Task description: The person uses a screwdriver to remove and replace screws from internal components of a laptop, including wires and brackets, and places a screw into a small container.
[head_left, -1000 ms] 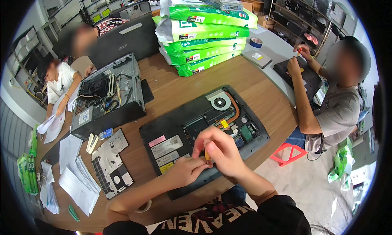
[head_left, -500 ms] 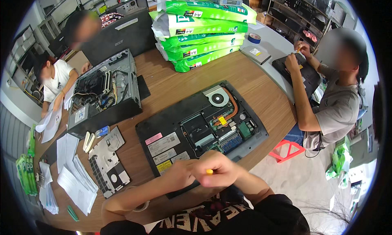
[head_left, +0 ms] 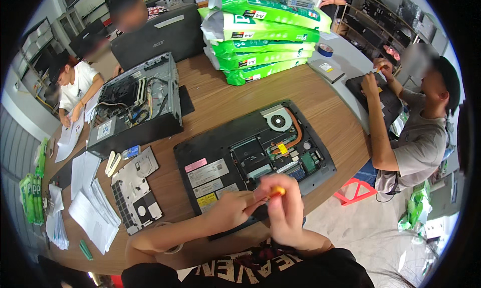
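Note:
My right hand (head_left: 286,213) grips a screwdriver by its yellow-orange handle (head_left: 277,191), above the near edge of a laptop. Close to it my left hand (head_left: 231,209) is closed in a pinch at the tool's far end; what its fingers hold is too small to make out. Beneath both hands the black laptop (head_left: 210,155) lies upside down with its underside opened. Its round fan (head_left: 279,120), copper heat pipe (head_left: 298,125) and green circuit boards show. My hands hide part of its near edge.
A removed bottom cover (head_left: 134,188) lies left, beside loose papers (head_left: 92,213). Behind stand an opened desktop computer (head_left: 135,102), a black monitor (head_left: 155,37) and stacked green paper packs (head_left: 265,42). At right a co-worker (head_left: 426,117) handles another laptop (head_left: 376,97); others sit at far left.
My right hand has turned upward and shifted right, its fingers now upright around the yellow handle. My left hand has stayed close beside it. The whole view has shifted slightly.

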`<state>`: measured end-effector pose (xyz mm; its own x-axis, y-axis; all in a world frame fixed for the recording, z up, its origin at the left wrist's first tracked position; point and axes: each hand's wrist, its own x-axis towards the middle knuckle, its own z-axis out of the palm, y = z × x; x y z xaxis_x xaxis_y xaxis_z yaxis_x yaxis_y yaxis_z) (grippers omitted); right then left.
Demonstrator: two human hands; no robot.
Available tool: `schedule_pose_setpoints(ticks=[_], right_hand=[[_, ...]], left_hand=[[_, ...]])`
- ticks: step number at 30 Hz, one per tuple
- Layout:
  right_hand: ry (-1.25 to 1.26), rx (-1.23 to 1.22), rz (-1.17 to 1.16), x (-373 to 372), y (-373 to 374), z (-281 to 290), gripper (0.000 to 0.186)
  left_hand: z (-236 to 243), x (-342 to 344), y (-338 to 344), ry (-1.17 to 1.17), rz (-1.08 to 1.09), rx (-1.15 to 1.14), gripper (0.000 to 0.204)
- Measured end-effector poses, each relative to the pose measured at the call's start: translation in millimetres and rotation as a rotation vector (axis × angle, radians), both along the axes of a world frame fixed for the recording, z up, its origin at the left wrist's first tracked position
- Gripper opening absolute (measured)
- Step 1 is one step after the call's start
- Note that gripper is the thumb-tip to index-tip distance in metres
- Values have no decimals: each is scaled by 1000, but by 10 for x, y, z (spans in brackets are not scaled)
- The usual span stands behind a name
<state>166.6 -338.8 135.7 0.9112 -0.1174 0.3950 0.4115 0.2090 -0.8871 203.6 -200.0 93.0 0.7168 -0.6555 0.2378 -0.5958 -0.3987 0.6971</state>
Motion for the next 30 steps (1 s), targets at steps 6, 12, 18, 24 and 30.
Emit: schedule_pose_setpoints(ticks=[6,12,18,24,30], right_hand=[[-421,-117,466,104,14,-147,16],[-307,-98,1590,633,-73,-13,32],[112,-59,645,458,-128,50,31],[-74,107,178,93,-49,-135,20],[-71,45,365,201,8,-116,39]], left_hand=[[-107,-68,177,62,-121,-165,21],[-118,-106,123,272,-124,-107,22],[-239,15,75,7,77,-175,7],[-86,43,-16,-45,-40,-166,8],[-89,10,80,62,-50,-58,9]])
